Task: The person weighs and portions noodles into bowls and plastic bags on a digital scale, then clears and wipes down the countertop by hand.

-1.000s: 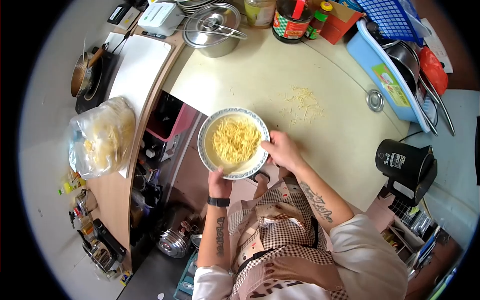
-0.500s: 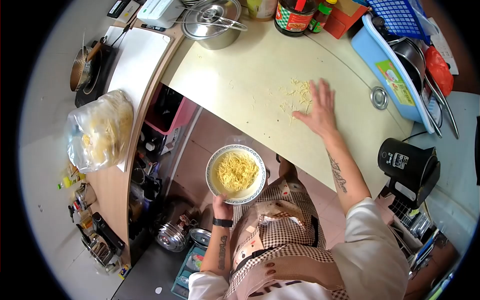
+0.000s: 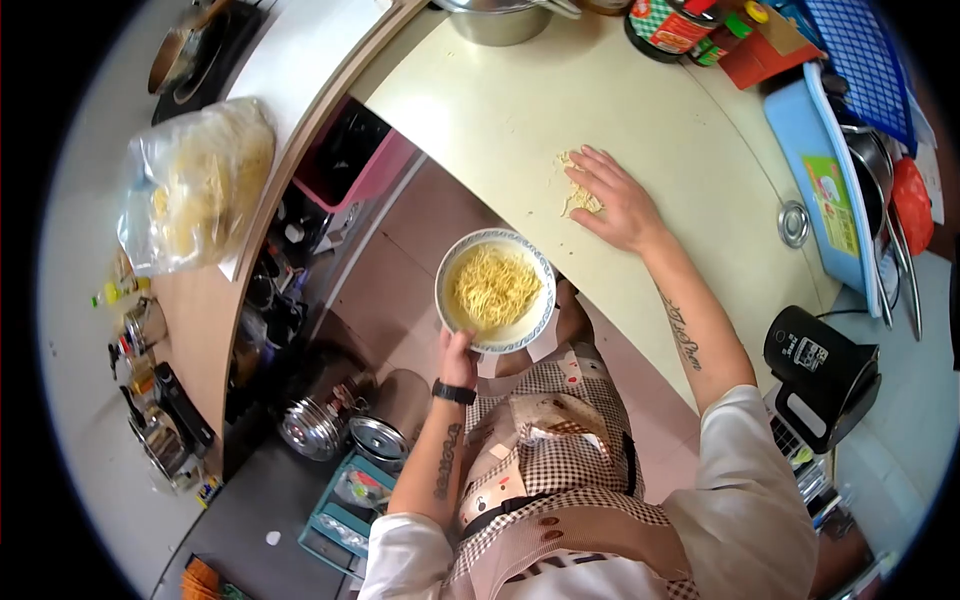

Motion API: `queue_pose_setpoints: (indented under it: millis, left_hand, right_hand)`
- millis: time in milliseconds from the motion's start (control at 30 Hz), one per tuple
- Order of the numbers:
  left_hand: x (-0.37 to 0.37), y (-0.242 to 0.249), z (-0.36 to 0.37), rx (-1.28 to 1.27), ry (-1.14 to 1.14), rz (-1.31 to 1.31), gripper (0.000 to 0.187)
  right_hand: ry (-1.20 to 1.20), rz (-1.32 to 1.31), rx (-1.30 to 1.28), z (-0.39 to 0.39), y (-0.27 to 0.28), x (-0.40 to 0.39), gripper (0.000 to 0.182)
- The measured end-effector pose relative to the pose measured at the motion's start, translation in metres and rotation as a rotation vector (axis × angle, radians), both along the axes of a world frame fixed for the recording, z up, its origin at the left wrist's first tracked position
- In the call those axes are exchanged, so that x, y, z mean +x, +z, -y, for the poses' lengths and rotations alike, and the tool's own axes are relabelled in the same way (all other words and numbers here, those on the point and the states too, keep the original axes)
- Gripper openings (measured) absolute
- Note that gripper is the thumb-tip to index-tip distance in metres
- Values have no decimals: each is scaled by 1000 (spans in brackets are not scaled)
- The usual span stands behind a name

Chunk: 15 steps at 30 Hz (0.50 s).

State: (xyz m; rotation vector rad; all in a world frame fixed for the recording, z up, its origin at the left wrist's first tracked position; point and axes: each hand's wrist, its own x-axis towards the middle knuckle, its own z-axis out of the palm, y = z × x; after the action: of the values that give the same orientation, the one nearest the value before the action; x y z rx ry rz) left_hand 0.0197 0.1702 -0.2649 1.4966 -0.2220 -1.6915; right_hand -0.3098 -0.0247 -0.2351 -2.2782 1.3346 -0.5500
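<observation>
My left hand (image 3: 458, 358) grips the near rim of a white bowl with a blue patterned edge (image 3: 447, 262). Yellow noodles (image 3: 497, 288) lie inside the bowl, which hangs just off the counter's front edge. On the pale counter (image 3: 480, 110), my right hand (image 3: 617, 203) rests palm down with its fingers spread. Loose noodle bits (image 3: 580, 198) are gathered beside and partly under its fingers and thumb.
A metal pot (image 3: 495, 22), a dark jar (image 3: 665, 30) and a red box (image 3: 765, 55) stand at the back. At right are a blue basin (image 3: 815, 165) and a black kettle (image 3: 815, 360). A plastic bag (image 3: 200, 185) sits at left.
My right hand has moved left over the counter, and the scattered noodle bits are now in a tighter pile. The bowl in my left hand is closer to the counter edge. The view has shifted.
</observation>
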Motion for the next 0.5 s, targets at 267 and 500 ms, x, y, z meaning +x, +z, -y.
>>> queue_pose_setpoints:
  millis: [267,500]
  left_hand:
    - [-29,-12,29,-17,26,-34,34]
    - [-29,-17,45,-29,-23,-49,35]
  right_hand:
    - [-232,194,-59,-5,-15,-2,44]
    - [17,127,26,3,-10,51,41]
